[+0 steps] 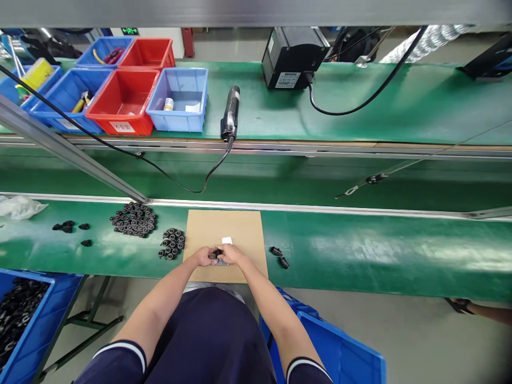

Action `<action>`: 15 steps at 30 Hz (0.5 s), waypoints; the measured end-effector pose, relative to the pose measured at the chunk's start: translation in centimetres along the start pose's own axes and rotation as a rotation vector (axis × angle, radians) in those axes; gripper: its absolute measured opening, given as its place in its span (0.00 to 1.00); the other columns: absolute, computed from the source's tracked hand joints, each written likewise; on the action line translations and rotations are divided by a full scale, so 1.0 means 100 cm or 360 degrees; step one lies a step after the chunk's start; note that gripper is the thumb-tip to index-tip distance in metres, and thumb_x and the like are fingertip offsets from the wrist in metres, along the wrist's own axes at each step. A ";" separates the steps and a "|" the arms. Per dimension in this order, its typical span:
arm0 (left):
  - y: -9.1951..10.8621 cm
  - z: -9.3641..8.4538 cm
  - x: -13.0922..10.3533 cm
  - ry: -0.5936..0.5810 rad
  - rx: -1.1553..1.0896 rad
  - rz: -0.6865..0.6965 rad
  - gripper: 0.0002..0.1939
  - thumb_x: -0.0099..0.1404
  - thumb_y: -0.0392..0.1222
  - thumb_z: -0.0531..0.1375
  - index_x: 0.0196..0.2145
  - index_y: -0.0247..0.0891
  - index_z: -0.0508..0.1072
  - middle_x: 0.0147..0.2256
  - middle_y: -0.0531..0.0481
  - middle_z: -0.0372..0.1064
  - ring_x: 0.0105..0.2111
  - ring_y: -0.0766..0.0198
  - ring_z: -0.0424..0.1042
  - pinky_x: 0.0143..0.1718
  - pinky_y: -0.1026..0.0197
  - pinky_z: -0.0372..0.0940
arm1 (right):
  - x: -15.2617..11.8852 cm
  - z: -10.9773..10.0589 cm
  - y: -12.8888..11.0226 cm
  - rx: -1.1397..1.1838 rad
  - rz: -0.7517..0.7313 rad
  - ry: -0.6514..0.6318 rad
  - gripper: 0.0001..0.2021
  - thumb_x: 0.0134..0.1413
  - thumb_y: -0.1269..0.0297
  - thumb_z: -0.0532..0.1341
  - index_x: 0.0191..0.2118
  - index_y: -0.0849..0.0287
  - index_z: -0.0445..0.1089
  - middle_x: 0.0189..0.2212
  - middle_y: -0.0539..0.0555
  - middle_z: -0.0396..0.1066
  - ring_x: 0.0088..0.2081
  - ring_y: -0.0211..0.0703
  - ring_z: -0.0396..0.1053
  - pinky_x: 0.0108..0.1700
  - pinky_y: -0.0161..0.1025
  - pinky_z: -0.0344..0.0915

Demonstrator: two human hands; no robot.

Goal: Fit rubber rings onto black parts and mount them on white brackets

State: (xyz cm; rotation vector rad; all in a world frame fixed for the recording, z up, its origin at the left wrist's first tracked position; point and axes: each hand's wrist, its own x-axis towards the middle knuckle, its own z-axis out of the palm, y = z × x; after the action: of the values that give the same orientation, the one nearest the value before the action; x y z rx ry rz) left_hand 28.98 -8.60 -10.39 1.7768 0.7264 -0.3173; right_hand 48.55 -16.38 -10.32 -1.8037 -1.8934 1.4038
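Note:
Both hands meet over a brown cardboard sheet (224,226) on the green bench. My left hand (204,256) is closed, its fingers on a small black part (218,253). From the other side my right hand (232,254) is also closed on this part. A small greyish piece (222,262) shows beneath the fingers; its shape is mostly hidden. Just beyond my right hand lies a white slip (226,240). A cluster of black round parts (172,244) stands left of the cardboard. To the right lie two black cylindrical parts (276,250).
A larger group of black parts (134,219) stands farther left. On the upper shelf are blue and red bins (124,128), a black electric screwdriver (231,112) and a black box (294,58). Blue crates (340,352) flank me below. Another person's foot (460,305) shows at right.

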 end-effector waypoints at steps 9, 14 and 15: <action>0.003 0.002 -0.002 0.0002 -0.0058 0.0018 0.18 0.75 0.51 0.65 0.52 0.34 0.75 0.46 0.45 0.76 0.42 0.55 0.78 0.46 0.50 0.76 | 0.005 0.006 0.001 -0.0018 0.0137 0.0041 0.13 0.70 0.53 0.65 0.46 0.60 0.75 0.44 0.55 0.76 0.43 0.45 0.75 0.49 0.47 0.75; 0.004 0.005 -0.006 0.0074 0.0024 0.0006 0.20 0.75 0.51 0.65 0.56 0.35 0.74 0.50 0.43 0.76 0.46 0.53 0.78 0.50 0.46 0.75 | 0.004 0.003 0.003 0.0021 0.0209 0.0182 0.15 0.70 0.52 0.65 0.47 0.60 0.76 0.43 0.55 0.77 0.42 0.44 0.76 0.48 0.46 0.75; 0.004 0.007 -0.008 0.0104 0.0055 -0.0001 0.21 0.74 0.52 0.65 0.57 0.35 0.74 0.51 0.42 0.76 0.48 0.52 0.78 0.52 0.44 0.74 | 0.003 0.001 0.005 0.0025 0.0245 0.0260 0.15 0.70 0.51 0.65 0.48 0.60 0.75 0.44 0.55 0.77 0.43 0.45 0.76 0.49 0.47 0.75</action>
State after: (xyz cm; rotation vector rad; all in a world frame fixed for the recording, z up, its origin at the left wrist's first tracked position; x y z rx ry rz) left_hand 28.67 -9.56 -9.88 1.8264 0.7720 -0.2749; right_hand 48.78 -16.29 -10.84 -2.0267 -1.6914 1.2681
